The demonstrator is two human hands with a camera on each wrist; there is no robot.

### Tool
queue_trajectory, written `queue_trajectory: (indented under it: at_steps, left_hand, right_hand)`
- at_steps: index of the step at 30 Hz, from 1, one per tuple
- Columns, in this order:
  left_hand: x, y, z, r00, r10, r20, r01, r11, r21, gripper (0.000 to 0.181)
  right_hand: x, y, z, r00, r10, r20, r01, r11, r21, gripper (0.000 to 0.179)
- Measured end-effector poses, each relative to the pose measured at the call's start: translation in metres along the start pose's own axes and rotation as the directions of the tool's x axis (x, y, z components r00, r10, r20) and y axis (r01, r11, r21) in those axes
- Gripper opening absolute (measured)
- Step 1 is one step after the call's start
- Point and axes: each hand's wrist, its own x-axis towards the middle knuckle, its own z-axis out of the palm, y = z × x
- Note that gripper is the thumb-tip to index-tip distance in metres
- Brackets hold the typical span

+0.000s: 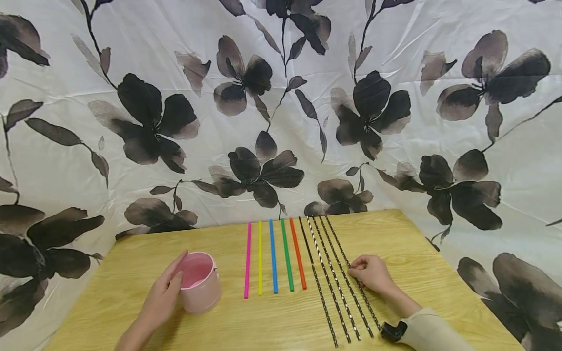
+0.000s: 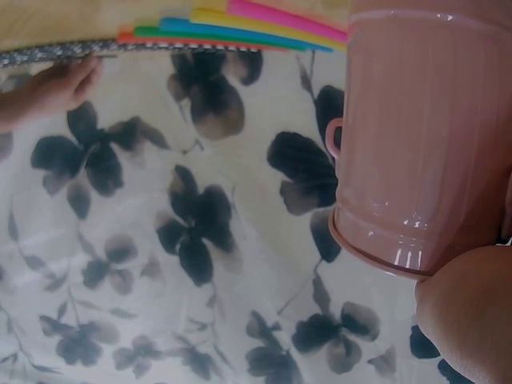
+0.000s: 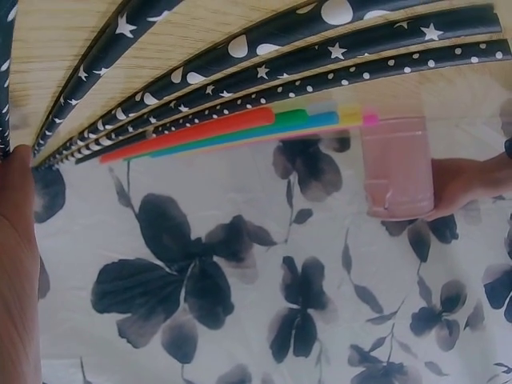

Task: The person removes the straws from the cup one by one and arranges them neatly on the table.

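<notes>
On the left of the table, my left hand (image 1: 163, 292) holds a small pink pail (image 1: 202, 295) by its side, thumb at the rim. The pail's glossy wall (image 2: 424, 136) and a small side loop show in the left wrist view. Over on the right, my right hand (image 1: 373, 274) pinches the rightmost black patterned straw (image 1: 366, 302) between thumb and fingertips. That straw (image 3: 6, 72) runs along the left edge of the right wrist view. Beside it lie several more black straws (image 1: 342, 292) with white star, dot and stripe patterns, in slanted parallel lines.
Between pail and black straws lie plain straws side by side: pink (image 1: 248, 261), yellow (image 1: 260, 258), blue (image 1: 273, 256), green (image 1: 287, 256) and red (image 1: 298, 253). The wooden table (image 1: 246, 326) meets a floral cloth (image 1: 197, 136) at its back edge.
</notes>
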Motion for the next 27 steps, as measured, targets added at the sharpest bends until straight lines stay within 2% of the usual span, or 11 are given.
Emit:
queue_trajectory:
  at_steps: [7, 12, 18, 27]
  left_hand:
    - [-0.0002, -0.0006, -0.0008, 1.0, 0.012, 0.0, -0.012, 1.0, -0.008, 0.043]
    - [-0.0018, 0.0007, -0.0011, 1.0, 0.005, 0.002, -0.005, 1.0, -0.001, 0.043]
    - [-0.0002, 0.0019, -0.0018, 1.0, 0.03, 0.0, -0.03, 0.999, -0.022, 0.043]
    - [0.0022, -0.0018, -0.0008, 1.0, 0.027, 0.005, -0.027, 1.0, -0.01, 0.043]
  right_hand:
    - [-0.0009, 0.0022, 0.0034, 0.999, 0.05, 0.001, -0.05, 0.999, 0.009, 0.01]
    - [-0.0004, 0.003, 0.0028, 0.999, 0.042, 0.005, -0.042, 0.999, -0.001, 0.01]
    - [-0.0001, 0.0021, 0.0024, 0.999, 0.038, 0.001, -0.038, 0.999, -0.005, 0.008]
    - [-0.0008, -0.0003, 0.0025, 0.999, 0.041, 0.008, -0.041, 0.999, 0.003, 0.007]
